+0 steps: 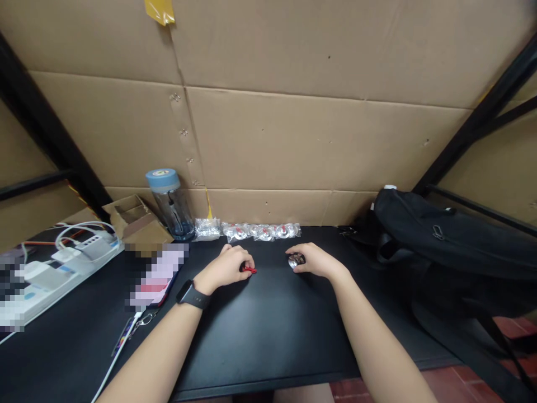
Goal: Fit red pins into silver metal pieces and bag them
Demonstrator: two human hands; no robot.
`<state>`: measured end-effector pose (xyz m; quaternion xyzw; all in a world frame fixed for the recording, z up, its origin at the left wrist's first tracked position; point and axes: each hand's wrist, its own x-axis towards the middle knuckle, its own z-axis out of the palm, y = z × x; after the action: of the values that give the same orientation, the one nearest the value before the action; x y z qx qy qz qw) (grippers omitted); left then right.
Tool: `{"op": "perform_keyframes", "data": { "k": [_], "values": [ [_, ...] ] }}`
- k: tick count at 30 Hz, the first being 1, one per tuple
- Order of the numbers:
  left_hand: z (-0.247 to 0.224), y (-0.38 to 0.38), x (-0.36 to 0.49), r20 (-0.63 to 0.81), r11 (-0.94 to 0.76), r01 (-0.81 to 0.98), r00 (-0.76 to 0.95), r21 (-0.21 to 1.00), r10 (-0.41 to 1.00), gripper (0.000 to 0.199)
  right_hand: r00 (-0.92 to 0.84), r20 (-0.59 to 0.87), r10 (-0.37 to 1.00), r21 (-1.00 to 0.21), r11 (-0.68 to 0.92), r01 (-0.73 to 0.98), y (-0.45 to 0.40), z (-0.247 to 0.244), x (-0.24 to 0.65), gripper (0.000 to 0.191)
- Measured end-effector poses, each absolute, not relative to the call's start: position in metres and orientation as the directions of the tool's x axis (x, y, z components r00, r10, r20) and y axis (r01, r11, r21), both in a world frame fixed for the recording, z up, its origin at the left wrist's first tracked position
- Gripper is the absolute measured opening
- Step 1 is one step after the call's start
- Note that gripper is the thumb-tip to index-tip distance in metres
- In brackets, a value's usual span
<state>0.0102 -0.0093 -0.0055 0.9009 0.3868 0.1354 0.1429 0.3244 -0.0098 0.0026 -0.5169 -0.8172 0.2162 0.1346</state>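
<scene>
My left hand [229,267], with a dark watch [192,295] on its wrist, rests low over the black tabletop [272,324]. Its fingers are curled round a small red piece [250,270], whose exact kind is mostly covered by them. To the right, my right hand [314,260] grips a small shiny round metal piece [295,261] between thumb and fingers, close to the tabletop. Behind both hands, several clear plastic packets [264,232] with silver round pieces and red bits lie in a row along the cardboard wall.
A blue-lidded bottle [170,207] and an opened cardboard box [136,218] stand at the back left. Nearer are a power strip [62,280] with chargers, a pixelated phone-like item [157,280] and a white cable [119,350]. A black bag [453,246] fills the right side.
</scene>
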Motion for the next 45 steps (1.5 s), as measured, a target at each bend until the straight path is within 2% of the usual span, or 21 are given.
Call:
{"op": "perform_keyframes", "data": {
  "k": [4, 6, 12, 15, 20, 27, 34, 41, 45],
  "values": [
    [-0.004, -0.009, 0.008, 0.118, -0.648, 0.672, 0.656, 0.357, 0.745, 0.009, -0.464, 0.184, 0.866, -0.416, 0.497, 0.762, -0.006, -0.005, 0.311, 0.044],
    [-0.004, -0.009, 0.008, 0.112, -0.643, 0.672, 0.654, 0.366, 0.748, 0.011, -0.457, 0.255, 0.852, -0.347, 0.522, 0.779, -0.002, -0.011, 0.297, 0.045],
    [-0.003, -0.009, 0.006, 0.089, -0.648, 0.653, 0.674, 0.392, 0.733, 0.013, -0.485, 0.172, 0.857, -0.228, 0.514, 0.827, 0.021, -0.027, 0.257, 0.064],
    [-0.002, -0.009, 0.002, 0.071, -0.660, 0.642, 0.694, 0.391, 0.717, 0.010, -0.489, 0.143, 0.861, -0.217, 0.509, 0.833, 0.024, -0.029, 0.251, 0.061],
    [0.000, -0.008, -0.002, 0.011, -0.652, 0.629, 0.716, 0.422, 0.698, 0.008, -0.514, 0.244, 0.823, -0.203, 0.561, 0.802, 0.018, -0.026, 0.251, 0.051],
    [0.007, -0.013, 0.004, 0.061, -0.651, 0.624, 0.700, 0.432, 0.711, 0.018, -0.557, 0.282, 0.781, -0.225, 0.618, 0.753, 0.012, -0.024, 0.255, 0.039],
    [-0.002, -0.012, 0.010, 0.263, -0.658, 0.671, 0.604, 0.341, 0.752, 0.025, -0.564, 0.313, 0.764, -0.343, 0.645, 0.683, 0.004, -0.017, 0.258, 0.024],
    [-0.004, -0.017, 0.018, 0.364, -0.677, 0.677, 0.577, 0.287, 0.731, 0.019, -0.482, 0.327, 0.813, -0.457, 0.583, 0.672, -0.005, -0.013, 0.259, 0.025],
    [0.000, -0.022, 0.021, 0.393, -0.696, 0.698, 0.601, 0.166, 0.696, 0.015, -0.487, 0.326, 0.810, -0.473, 0.586, 0.658, -0.005, -0.014, 0.259, 0.026]
  ]
}}
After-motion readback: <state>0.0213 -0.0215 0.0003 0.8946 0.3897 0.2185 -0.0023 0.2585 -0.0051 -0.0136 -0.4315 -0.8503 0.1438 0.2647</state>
